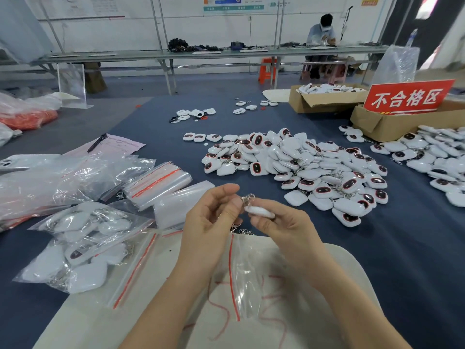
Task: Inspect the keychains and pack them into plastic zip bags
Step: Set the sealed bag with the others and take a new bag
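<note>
My right hand point(284, 227) grips a white keychain point(260, 211) above the near edge of the blue table. My left hand point(214, 217) pinches its metal ring point(247, 197) with thumb and fingers. Under both hands lies an empty zip bag point(241, 275) with a red seal strip, on a white board point(100, 321). A big heap of white keychains point(302, 170) with dark red-rimmed faces lies ahead to the right. Filled zip bags point(80, 245) lie at the left, and a stack of empty zip bags point(158, 182) sits behind them.
A second keychain heap point(437, 159) lies at the far right by cardboard boxes point(324, 99) and a red sign point(407, 96). A pen point(97, 143) on pink paper and a phone point(12, 165) lie at the left. A person point(323, 34) sits at a far bench.
</note>
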`<action>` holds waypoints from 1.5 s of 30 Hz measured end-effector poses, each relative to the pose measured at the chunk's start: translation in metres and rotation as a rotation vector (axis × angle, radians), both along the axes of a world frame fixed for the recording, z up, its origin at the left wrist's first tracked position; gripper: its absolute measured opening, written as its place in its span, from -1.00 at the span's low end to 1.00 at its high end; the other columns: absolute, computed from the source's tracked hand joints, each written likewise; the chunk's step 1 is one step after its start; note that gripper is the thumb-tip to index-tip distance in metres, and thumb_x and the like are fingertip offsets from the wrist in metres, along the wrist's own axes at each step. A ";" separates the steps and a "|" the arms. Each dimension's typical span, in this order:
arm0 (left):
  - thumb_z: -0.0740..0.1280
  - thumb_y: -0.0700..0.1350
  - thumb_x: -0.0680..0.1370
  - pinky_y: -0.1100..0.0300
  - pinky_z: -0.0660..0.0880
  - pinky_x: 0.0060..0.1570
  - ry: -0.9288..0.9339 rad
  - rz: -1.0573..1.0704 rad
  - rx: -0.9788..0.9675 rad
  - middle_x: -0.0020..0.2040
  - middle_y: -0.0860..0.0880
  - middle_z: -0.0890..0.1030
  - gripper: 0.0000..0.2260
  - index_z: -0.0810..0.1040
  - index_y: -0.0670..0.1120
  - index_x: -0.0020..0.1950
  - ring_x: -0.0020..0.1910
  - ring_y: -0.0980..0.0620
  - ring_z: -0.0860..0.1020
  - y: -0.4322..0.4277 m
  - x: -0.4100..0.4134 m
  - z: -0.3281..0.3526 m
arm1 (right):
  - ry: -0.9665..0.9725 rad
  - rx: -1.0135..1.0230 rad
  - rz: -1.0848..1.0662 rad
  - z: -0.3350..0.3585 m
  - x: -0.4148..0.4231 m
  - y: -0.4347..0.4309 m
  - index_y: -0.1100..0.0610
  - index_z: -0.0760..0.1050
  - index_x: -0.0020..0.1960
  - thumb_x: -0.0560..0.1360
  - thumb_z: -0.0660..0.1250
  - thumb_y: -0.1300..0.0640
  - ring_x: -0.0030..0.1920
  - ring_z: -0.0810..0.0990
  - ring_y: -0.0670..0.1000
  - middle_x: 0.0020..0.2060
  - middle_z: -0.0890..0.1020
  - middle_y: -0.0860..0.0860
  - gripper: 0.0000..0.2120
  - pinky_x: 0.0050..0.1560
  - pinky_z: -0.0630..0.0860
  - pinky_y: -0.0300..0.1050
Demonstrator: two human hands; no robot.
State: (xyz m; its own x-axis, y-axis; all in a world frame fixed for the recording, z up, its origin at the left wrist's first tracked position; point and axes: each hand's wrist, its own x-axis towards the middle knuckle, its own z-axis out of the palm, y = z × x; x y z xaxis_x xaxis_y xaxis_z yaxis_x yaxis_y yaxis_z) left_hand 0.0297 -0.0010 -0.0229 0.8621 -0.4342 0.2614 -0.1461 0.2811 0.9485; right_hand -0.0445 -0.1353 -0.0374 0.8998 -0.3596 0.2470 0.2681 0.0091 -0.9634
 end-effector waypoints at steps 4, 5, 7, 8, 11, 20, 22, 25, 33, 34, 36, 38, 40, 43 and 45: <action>0.30 -0.29 0.62 0.25 0.61 -0.14 0.083 -0.060 -0.004 -0.20 0.05 0.64 -0.82 0.61 -0.09 0.16 -0.17 0.09 0.66 -0.001 -0.001 -0.001 | -0.040 -0.167 -0.121 0.001 0.000 0.006 -0.20 0.67 0.03 0.54 0.34 0.45 0.19 0.60 -0.26 0.26 0.61 -0.10 -0.49 0.05 0.52 -0.40; 0.29 -0.30 0.63 0.26 0.61 -0.15 0.096 -0.072 -0.008 -0.21 0.05 0.64 -0.82 0.60 -0.11 0.16 -0.19 0.08 0.66 -0.002 -0.002 -0.001 | -0.040 -0.201 -0.145 0.001 0.000 0.006 -0.26 0.67 0.03 0.55 0.34 0.44 0.19 0.60 -0.26 0.28 0.58 -0.13 -0.45 0.03 0.52 -0.39; 0.28 -0.30 0.63 0.27 0.61 -0.13 0.101 -0.079 -0.011 -0.22 0.07 0.65 -0.83 0.59 -0.11 0.15 -0.18 0.06 0.68 -0.003 -0.004 -0.001 | -0.037 -0.203 -0.168 0.002 -0.001 0.005 -0.32 0.66 0.01 0.55 0.34 0.43 0.17 0.62 -0.24 0.27 0.58 -0.24 -0.41 -0.01 0.53 -0.37; 0.28 -0.30 0.63 0.27 0.60 -0.11 0.099 -0.077 -0.016 -0.21 0.07 0.66 -0.83 0.59 -0.10 0.15 -0.17 0.06 0.68 -0.003 -0.004 0.000 | -0.038 -0.188 -0.166 0.002 -0.001 0.005 -0.31 0.66 0.02 0.55 0.34 0.43 0.15 0.63 -0.23 0.22 0.61 -0.28 -0.42 -0.01 0.53 -0.37; 0.27 -0.26 0.65 0.27 0.60 -0.10 0.063 -0.037 -0.016 -0.19 0.03 0.67 -0.84 0.61 -0.07 0.11 -0.13 0.07 0.67 -0.002 -0.004 0.000 | -0.003 -0.123 -0.124 0.003 -0.001 0.004 -0.16 0.61 0.14 0.54 0.37 0.38 0.11 0.66 -0.19 0.10 0.70 -0.22 -0.56 0.05 0.53 -0.37; 0.22 -0.24 0.65 0.23 0.53 -0.25 -0.109 0.083 0.240 -0.34 0.10 0.57 -0.67 0.59 0.18 -0.08 -0.34 0.10 0.54 -0.002 0.002 -0.012 | -0.022 0.000 -0.208 0.012 -0.004 0.005 -0.03 0.64 0.08 0.46 0.39 -0.02 -0.26 0.69 -0.07 -0.19 0.75 -0.02 -0.79 -0.19 0.58 -0.29; 0.23 -0.23 0.64 0.15 0.48 -0.27 -0.187 0.085 0.303 -0.35 0.11 0.54 -0.71 0.57 0.17 -0.05 -0.34 0.07 0.49 -0.002 0.000 -0.015 | -0.041 0.015 -0.245 0.011 -0.004 0.005 -0.09 0.66 0.06 0.43 0.39 -0.09 -0.31 0.65 -0.06 -0.23 0.73 0.00 -0.77 -0.23 0.58 -0.28; 0.23 -0.23 0.62 0.28 0.44 -0.30 -0.251 0.093 0.349 -0.25 0.20 0.58 -0.73 0.58 0.15 -0.02 -0.33 0.13 0.48 -0.001 -0.002 -0.016 | -0.076 -0.017 -0.293 0.010 -0.006 0.004 -0.25 0.68 0.01 0.44 0.39 -0.14 -0.34 0.60 -0.10 -0.27 0.71 -0.03 -0.82 -0.25 0.58 -0.29; 0.23 -0.19 0.66 0.36 0.49 -0.22 -0.145 0.044 0.285 -0.27 0.16 0.61 -0.74 0.62 0.13 -0.02 -0.29 0.13 0.56 0.001 -0.002 -0.008 | -0.085 -0.051 -0.273 0.011 -0.009 0.005 -0.30 0.67 0.04 0.47 0.39 -0.10 -0.27 0.64 -0.11 -0.24 0.72 -0.03 -0.81 -0.14 0.55 -0.34; 0.24 -0.16 0.66 0.33 0.52 -0.18 -0.082 -0.015 0.229 -0.23 0.11 0.64 -0.77 0.63 0.12 0.01 -0.26 0.11 0.59 0.002 -0.003 -0.006 | -0.082 -0.059 -0.260 0.012 -0.009 0.005 -0.30 0.67 0.04 0.46 0.39 -0.07 -0.24 0.65 -0.12 -0.22 0.73 -0.03 -0.80 -0.12 0.56 -0.34; 0.31 -0.08 0.65 0.23 0.59 -0.10 0.088 -0.117 0.107 -0.14 -0.02 0.67 -0.87 0.66 0.03 0.07 -0.20 0.05 0.62 0.002 -0.004 0.000 | -0.088 -0.091 -0.225 0.014 -0.009 0.007 -0.26 0.67 0.04 0.45 0.39 -0.03 -0.19 0.66 -0.14 -0.17 0.72 -0.07 -0.79 -0.08 0.55 -0.35; 0.40 0.00 0.55 0.17 0.61 -0.06 0.289 -0.157 -0.016 -0.11 -0.13 0.67 -0.83 0.69 -0.07 0.02 -0.16 0.01 0.64 0.003 -0.005 0.005 | -0.128 -0.149 -0.174 0.016 -0.009 0.010 -0.15 0.66 0.08 0.45 0.40 0.06 -0.10 0.67 -0.17 -0.10 0.71 -0.12 -0.77 -0.03 0.53 -0.39; 0.42 -0.06 0.47 0.19 0.62 -0.06 0.476 -0.216 -0.138 -0.05 -0.19 0.68 -0.77 0.67 -0.18 0.00 -0.09 -0.01 0.68 0.009 -0.002 0.008 | -0.162 -0.216 -0.100 0.019 -0.009 0.013 -0.05 0.63 0.11 0.45 0.41 0.13 0.03 0.68 -0.13 0.00 0.70 -0.11 -0.75 0.04 0.53 -0.36; 0.39 -0.25 0.48 0.12 0.65 -0.02 0.656 -0.313 -0.238 0.09 -0.25 0.67 -0.71 0.56 -0.31 0.18 0.04 -0.09 0.69 0.030 0.003 0.011 | -0.159 -0.297 0.038 0.019 -0.009 0.017 -0.02 0.60 0.18 0.48 0.42 0.24 0.15 0.66 -0.05 0.14 0.66 -0.10 -0.69 0.14 0.55 -0.26; 0.37 -0.32 0.47 0.11 0.66 -0.02 0.680 -0.284 -0.205 0.16 -0.26 0.66 -0.66 0.55 -0.30 0.24 0.04 -0.10 0.69 0.047 0.006 0.010 | -0.094 -0.307 0.080 0.020 -0.011 0.018 -0.14 0.56 0.24 0.52 0.42 0.29 0.16 0.66 -0.07 0.16 0.64 -0.18 -0.58 0.16 0.55 -0.26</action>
